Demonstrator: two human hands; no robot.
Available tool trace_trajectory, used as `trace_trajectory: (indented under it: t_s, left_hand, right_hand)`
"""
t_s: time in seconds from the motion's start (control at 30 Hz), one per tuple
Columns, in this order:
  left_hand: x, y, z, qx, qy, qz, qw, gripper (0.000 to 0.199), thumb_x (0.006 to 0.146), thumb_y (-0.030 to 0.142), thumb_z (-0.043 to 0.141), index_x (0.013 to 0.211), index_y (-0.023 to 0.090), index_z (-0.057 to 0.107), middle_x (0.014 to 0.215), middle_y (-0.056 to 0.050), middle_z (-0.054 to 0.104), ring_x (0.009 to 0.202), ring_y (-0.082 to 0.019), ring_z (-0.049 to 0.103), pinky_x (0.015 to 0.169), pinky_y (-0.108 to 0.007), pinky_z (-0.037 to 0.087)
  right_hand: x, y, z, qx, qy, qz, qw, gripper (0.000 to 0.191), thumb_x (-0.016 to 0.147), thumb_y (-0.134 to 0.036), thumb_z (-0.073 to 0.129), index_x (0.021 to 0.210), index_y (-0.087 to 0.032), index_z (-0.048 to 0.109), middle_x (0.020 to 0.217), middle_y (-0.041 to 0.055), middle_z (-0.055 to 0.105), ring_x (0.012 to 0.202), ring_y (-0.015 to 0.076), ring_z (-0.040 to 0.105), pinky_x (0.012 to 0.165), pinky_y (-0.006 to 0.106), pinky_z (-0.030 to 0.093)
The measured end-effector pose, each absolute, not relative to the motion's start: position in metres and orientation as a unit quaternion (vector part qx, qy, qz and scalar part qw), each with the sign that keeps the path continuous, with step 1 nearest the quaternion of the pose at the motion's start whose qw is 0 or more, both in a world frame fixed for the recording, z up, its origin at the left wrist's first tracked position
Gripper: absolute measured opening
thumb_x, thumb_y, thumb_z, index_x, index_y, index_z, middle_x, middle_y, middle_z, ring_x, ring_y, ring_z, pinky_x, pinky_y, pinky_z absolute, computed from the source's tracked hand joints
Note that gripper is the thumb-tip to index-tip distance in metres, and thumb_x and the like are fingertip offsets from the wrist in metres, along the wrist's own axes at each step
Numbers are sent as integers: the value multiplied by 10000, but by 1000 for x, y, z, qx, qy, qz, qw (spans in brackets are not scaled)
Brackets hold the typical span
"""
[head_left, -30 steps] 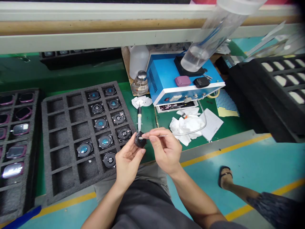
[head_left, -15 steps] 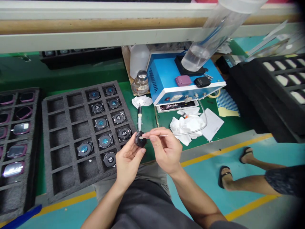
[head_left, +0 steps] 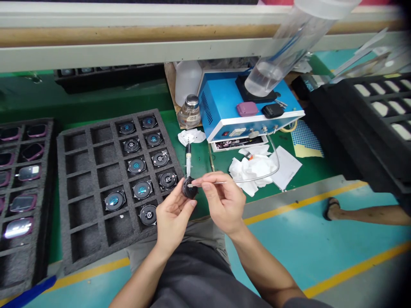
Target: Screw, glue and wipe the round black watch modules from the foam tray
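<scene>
Between the thumb and fingers of my left hand [head_left: 174, 214] is a round black watch case [head_left: 189, 188], tilted on its side. My right hand [head_left: 226, 201] is closed on the tip end of a clear thin tube [head_left: 257, 177], its pinch touching or very near the side of the watch case. The tube curves back to the front of a blue box-shaped machine [head_left: 213, 100]. Just beyond the watch case lies a syringe [head_left: 188, 158]. To the left, a grey foam tray [head_left: 93, 192] holds several round black watches in its pockets.
Crumpled white tissues [head_left: 253, 171] and a white paper [head_left: 287, 164] lie right of my hands. A pump-top glass bottle [head_left: 189, 112] stands beside the machine, with a clear cylinder [head_left: 263, 77] on top of it. Another foam tray [head_left: 41, 214] holds purple-cased watches. Someone's sandalled foot [head_left: 332, 208] is at right.
The other person at the right has shifted further right; one foot shows where two did. My hands, the watch case and the tube look unmoved.
</scene>
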State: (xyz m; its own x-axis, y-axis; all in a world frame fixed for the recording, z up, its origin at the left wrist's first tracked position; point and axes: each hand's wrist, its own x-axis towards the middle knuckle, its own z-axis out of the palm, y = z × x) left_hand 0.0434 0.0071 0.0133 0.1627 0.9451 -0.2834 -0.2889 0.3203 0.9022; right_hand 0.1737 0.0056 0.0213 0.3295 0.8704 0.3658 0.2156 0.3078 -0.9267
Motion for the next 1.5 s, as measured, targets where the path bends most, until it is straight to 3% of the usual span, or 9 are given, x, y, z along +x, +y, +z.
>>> trace_trajectory:
  t_s: [0.37,0.6,0.93,1.07,1.2,1.3,1.4,1.43,1.5]
  left_hand:
    - [43,7,13,358,454,460,674,600,773,236,816,1351,228,654,1262,-93,737,1205,-289,685,1046,-412,560]
    - [43,9,14,355,454,459,676,616,763,222,823,1354,211,649,1281,-121,724,1192,-272,695,1022,-368,574]
    - [38,17,13,278,431,441,737,462,756,223,845,1203,192,733,1213,-135,755,1130,-287,726,960,-389,606]
    - [39,20,17,254,417,474,733,405,788,210,820,1182,210,730,1298,-128,717,1221,-282,678,1027,-379,565]
    - [42,15,16,287,421,542,668,366,840,210,776,1197,246,709,1328,-102,699,1221,-262,679,1011,-357,573]
    - [47,11,13,361,426,561,611,376,844,177,769,1201,268,694,1288,-80,710,1158,-229,711,958,-320,596]
    - [52,9,11,426,432,553,571,407,840,152,768,1218,274,679,1227,-68,722,1064,-184,736,905,-274,604]
    - [54,9,10,438,436,551,560,412,839,152,768,1222,272,676,1209,-66,725,1037,-171,738,893,-262,603]
    - [55,9,9,454,447,546,544,412,839,158,770,1225,265,673,1193,-65,723,1014,-153,731,887,-247,595]
  right_hand:
    - [174,5,22,-527,-517,267,619,104,961,-184,577,1011,-251,640,921,31,728,882,167,740,776,314,635]
    - [173,7,22,-523,-521,268,619,91,954,-174,596,999,-227,654,934,39,727,900,149,725,781,302,627]
    - [193,-7,41,-563,-432,224,668,57,944,-193,625,944,-215,677,869,16,731,819,162,759,749,307,638]
    - [201,-4,30,-590,-409,227,659,66,925,-261,661,911,-205,693,871,29,753,807,160,751,735,298,627]
    - [229,-20,5,-665,-290,243,644,235,907,-419,666,934,-187,694,899,47,743,751,159,727,631,287,611]
    - [254,-50,-2,-734,-274,305,541,395,896,-538,624,1042,-177,695,929,78,756,708,170,709,510,264,562]
    - [263,-73,8,-753,-397,394,345,367,868,-533,666,813,-176,730,677,41,709,534,139,619,469,250,502]
    - [262,-75,13,-739,-443,385,331,319,873,-499,675,819,-190,731,692,37,710,567,147,630,501,259,516]
    - [258,-70,20,-701,-533,325,344,228,880,-413,690,1003,-226,731,906,55,743,728,175,678,620,297,571]
